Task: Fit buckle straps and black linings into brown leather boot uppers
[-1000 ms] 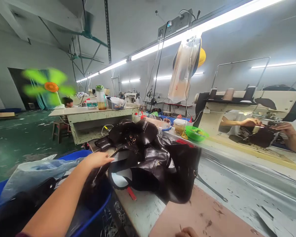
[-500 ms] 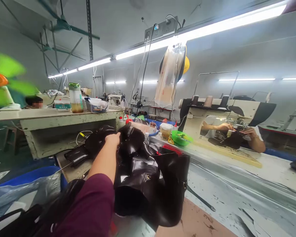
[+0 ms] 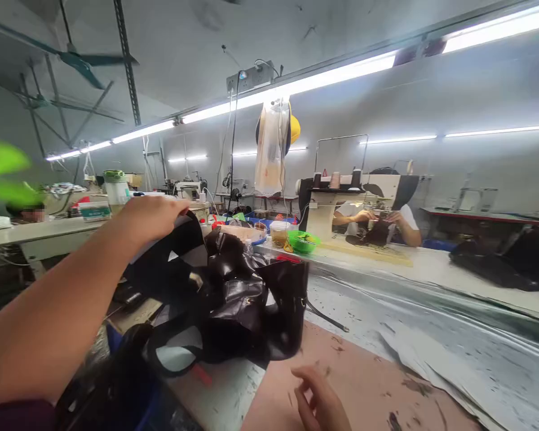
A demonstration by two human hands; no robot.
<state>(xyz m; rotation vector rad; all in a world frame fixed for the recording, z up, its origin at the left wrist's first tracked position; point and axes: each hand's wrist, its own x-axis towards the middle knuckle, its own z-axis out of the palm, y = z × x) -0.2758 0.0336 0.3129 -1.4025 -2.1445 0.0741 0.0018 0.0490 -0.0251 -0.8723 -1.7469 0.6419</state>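
Note:
My left hand is raised at the left, its fingers closed on the top edge of a black leather piece that hangs below it. Beside and beneath this lies a heap of shiny black leather pieces, some with small metal buckles. My right hand is low at the bottom centre, over a pinkish-brown board, fingers slightly curled and apart with nothing in them. A dark strap sticks out from the heap to the right.
Across the bench, a person's hands work at a sewing machine. A green bowl and a plastic tub stand behind the heap. Pale sheets lie at right. A green fan spins at far left.
My left hand has risen and moved left, lifting a black leather piece from the heap. My right hand has come into view at the bottom. The view has swung right.

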